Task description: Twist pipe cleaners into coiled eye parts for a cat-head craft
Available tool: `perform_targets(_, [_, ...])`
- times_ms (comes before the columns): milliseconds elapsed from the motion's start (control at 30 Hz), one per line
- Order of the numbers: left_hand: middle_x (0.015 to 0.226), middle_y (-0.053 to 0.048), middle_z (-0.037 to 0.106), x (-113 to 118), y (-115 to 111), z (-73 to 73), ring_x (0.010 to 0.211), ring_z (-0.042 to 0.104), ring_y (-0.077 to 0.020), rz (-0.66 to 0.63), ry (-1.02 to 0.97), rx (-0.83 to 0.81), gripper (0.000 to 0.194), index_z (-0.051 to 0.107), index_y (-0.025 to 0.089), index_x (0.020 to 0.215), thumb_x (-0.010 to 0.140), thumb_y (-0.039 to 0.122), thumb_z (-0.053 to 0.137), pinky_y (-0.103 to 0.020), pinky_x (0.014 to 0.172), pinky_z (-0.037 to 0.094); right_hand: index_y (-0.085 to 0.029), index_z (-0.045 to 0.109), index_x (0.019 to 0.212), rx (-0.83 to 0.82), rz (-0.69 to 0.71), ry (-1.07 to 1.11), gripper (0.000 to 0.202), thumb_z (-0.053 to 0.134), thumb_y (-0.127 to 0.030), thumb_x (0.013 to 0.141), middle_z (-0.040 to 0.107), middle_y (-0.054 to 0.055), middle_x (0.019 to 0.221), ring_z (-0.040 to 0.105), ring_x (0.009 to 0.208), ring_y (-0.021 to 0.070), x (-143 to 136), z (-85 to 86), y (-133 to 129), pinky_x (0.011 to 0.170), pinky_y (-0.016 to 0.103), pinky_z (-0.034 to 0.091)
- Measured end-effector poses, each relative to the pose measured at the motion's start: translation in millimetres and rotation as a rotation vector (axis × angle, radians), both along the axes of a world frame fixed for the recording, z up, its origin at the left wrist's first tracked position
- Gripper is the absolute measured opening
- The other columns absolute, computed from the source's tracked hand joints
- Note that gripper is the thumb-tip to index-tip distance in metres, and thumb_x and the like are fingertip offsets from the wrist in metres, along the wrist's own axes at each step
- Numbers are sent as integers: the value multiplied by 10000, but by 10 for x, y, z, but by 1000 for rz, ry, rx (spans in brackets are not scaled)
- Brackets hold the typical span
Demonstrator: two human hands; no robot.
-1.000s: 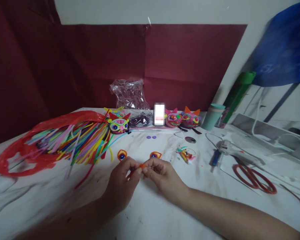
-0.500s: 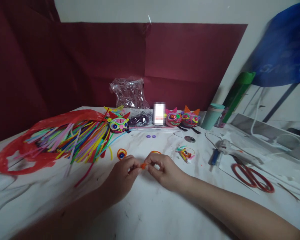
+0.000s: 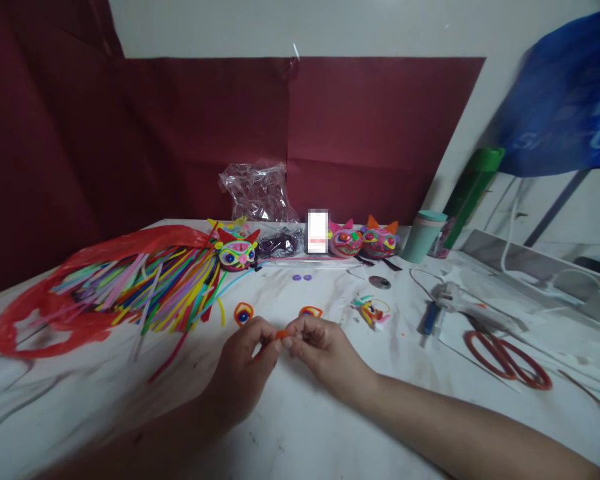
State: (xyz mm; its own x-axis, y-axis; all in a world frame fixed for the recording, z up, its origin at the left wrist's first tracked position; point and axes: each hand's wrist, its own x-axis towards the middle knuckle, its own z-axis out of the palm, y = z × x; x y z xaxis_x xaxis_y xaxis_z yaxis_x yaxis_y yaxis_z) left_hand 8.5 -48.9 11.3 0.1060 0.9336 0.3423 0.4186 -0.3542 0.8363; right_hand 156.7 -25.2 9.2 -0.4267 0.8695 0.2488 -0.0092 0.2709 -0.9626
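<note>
Between the fingertips of both hands is a small orange piece (image 3: 282,334), mostly covered by the fingers. My left hand (image 3: 247,367) pinches it from the left, and my right hand (image 3: 325,353) pinches it from the right; the fingertips nearly meet. Just beyond my left hand lies an orange-rimmed eye shape (image 3: 243,314) with a dark blue centre. A second orange eye shape (image 3: 311,312) lies behind my right hand, partly hidden by it. Two small purple discs (image 3: 303,277) rest farther back on the white marbled table (image 3: 280,427).
Colourful fuzzy strips (image 3: 165,287) spill from a red bag (image 3: 35,343) at left. Decorated animal heads (image 3: 237,251) line the back beside a bright screen (image 3: 318,231) and a green cup (image 3: 423,236). At right are a glue gun (image 3: 475,310), red-handled scissors (image 3: 507,360) and scraps (image 3: 373,311).
Both hands have shifted slightly and the fingers have closed further over the orange piece. More of the right-hand eye shape shows. The camera view has tilted a little.
</note>
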Motion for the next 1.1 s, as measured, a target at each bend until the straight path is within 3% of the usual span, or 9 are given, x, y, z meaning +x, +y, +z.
perform_targets(233, [624, 28, 466, 8, 54, -38, 612, 454, -119, -28, 110, -66, 147, 486, 166, 636, 762, 236, 457, -225, 577, 349, -144, 528, 705, 281, -55, -300, 107, 472, -170, 792, 502, 4, 644, 446, 594, 113, 83, 50, 53, 550, 220, 353])
perform_targets(467, [594, 49, 399, 3, 65, -136, 570, 407, -101, -69, 317, 23, 186, 369, 181, 562, 723, 138, 452, -218, 546, 308, -130, 565, 733, 616, 139, -604, 161, 451, -20, 705, 574, 36, 695, 509, 638, 122, 186, 118, 110, 601, 209, 390])
perform_targets(600, [580, 47, 404, 48, 34, -146, 558, 403, -100, -59, 307, -5, 175, 386, 178, 552, 705, 125, 453, -217, 532, 307, -128, 570, 714, 597, 148, -646, 155, 456, -24, 704, 575, 28, 673, 502, 598, 106, 207, 139, 76, 562, 192, 385])
perform_targets(733, [547, 49, 397, 101, -10, -100, 532, 387, -91, -52, 211, -91, 199, 378, 177, 529, 704, 130, 461, -205, 497, 298, -132, 599, 786, 423, 293, -641, 122, 483, -103, 764, 599, 11, 677, 515, 573, 92, 301, 210, 164, 509, 166, 385])
perform_targets(800, [542, 49, 396, 120, -48, -66, 526, 389, -87, -58, 172, -98, 217, 366, 177, 524, 709, 124, 467, -197, 490, 300, -130, 600, 848, 397, 237, -650, 155, 461, -197, 831, 633, 25, 742, 557, 642, 104, 349, 257, 339, 548, 171, 415])
perform_targets(900, [578, 35, 445, 121, -109, -54, 551, 437, -84, -128, 171, -16, 217, 376, 171, 534, 710, 82, 468, -188, 503, 318, -120, 586, 903, 489, -132, -878, 229, 377, -213, 891, 658, 42, 821, 590, 722, 111, 333, 288, 784, 614, 179, 440])
perform_targets(933, [596, 27, 470, 113, -125, -66, 568, 458, -87, -161, 188, 25, 205, 394, 167, 545, 702, 59, 467, -187, 515, 328, -110, 590, 911, 502, -183, -936, 222, 380, -177, 887, 658, 57, 854, 593, 757, 121, 293, 278, 961, 644, 192, 442])
perform_targets(1000, [627, 14, 513, 90, -146, -108, 613, 491, -98, -217, 243, 121, 182, 439, 161, 577, 673, 9, 468, -194, 551, 346, -112, 611, 875, 515, -213, -1028, 203, 409, -134, 872, 654, 66, 869, 593, 801, 138, 167, 223, 1312, 704, 221, 442])
perform_targets(1100, [643, -1, 543, 45, -135, -181, 647, 506, -115, -250, 320, 257, 175, 480, 154, 612, 637, -19, 485, -209, 576, 358, -112, 601, 925, 515, -228, -1187, 167, 481, -213, 870, 622, 79, 940, 590, 838, 164, -81, 80, 1746, 743, 303, 470])
